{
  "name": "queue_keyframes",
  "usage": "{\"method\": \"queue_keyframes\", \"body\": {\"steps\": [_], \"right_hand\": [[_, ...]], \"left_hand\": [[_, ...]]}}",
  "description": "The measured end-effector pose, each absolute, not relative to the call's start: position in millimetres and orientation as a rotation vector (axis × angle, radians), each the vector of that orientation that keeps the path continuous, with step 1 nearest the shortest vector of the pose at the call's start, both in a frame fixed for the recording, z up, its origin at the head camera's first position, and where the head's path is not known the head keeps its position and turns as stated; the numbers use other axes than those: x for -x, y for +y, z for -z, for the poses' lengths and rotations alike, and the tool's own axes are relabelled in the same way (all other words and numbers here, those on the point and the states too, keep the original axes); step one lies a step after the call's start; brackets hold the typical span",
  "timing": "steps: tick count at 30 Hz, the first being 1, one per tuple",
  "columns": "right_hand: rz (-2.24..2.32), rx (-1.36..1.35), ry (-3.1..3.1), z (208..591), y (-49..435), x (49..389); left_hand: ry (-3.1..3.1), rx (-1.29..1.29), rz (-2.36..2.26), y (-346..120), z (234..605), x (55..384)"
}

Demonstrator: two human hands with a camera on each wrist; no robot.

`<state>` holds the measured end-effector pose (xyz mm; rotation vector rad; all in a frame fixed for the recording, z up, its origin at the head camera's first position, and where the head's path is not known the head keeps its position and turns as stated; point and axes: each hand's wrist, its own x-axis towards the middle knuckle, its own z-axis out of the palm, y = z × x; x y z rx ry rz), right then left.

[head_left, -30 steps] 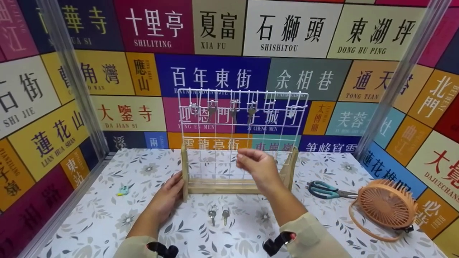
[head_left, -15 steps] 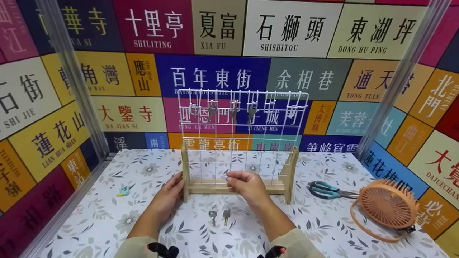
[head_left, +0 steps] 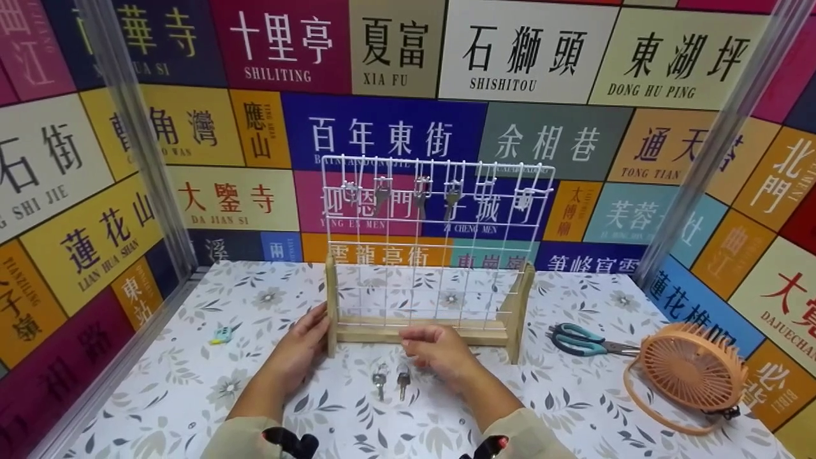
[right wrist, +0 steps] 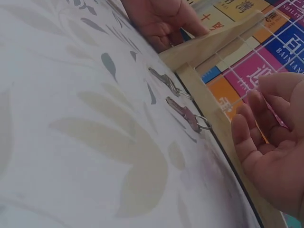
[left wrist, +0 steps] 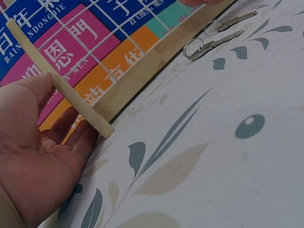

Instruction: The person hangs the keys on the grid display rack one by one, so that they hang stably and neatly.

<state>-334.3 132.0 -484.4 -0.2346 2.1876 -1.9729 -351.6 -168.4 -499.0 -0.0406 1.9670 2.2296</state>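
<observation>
A white wire grid rack (head_left: 387,244) stands upright between two wooden posts joined by a wooden bar (head_left: 370,334). My left hand (head_left: 298,350) holds the rack's left post (left wrist: 78,99), thumb on one side and fingers curled behind. My right hand (head_left: 440,354) hovers in front of the bar with loosely bent fingers; nothing shows between them. Just left of it and nearer me, two keys with rings lie on the table: a left key (head_left: 379,386) and a right key (head_left: 403,384). Several keys, one of them a grey key (head_left: 453,195), hang from hooks along the rack's upper part.
A small teal and yellow object (head_left: 222,335) lies left on the floral tabletop (head_left: 159,376). To the right are teal-handled pliers (head_left: 577,338) and an orange fan (head_left: 692,370) on its stand. Colourful sign-covered walls (head_left: 382,134) close in the table behind and at both sides.
My right hand has come down from in front of the grid's middle to just above the two keys on the table. My left hand stays on the post.
</observation>
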Motion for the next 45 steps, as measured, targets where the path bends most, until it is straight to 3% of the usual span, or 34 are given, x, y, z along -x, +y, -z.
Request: {"method": "queue_keyframes", "body": {"steps": [18, 28, 45], "right_hand": [[1.531, 0.436, 2.473, 497.9, 138.0, 336.2], [1.524, 0.392, 2.48, 492.9, 137.1, 333.5], [1.916, 0.369, 2.618, 392.0, 177.9, 318.4]], "left_hand": [[2.002, 0.031, -2.219, -169.0, 500.9, 353.9], [2.017, 0.045, -2.194, -169.3, 498.6, 352.6], [2.015, 0.022, -2.216, -168.7, 501.8, 353.9]]}}
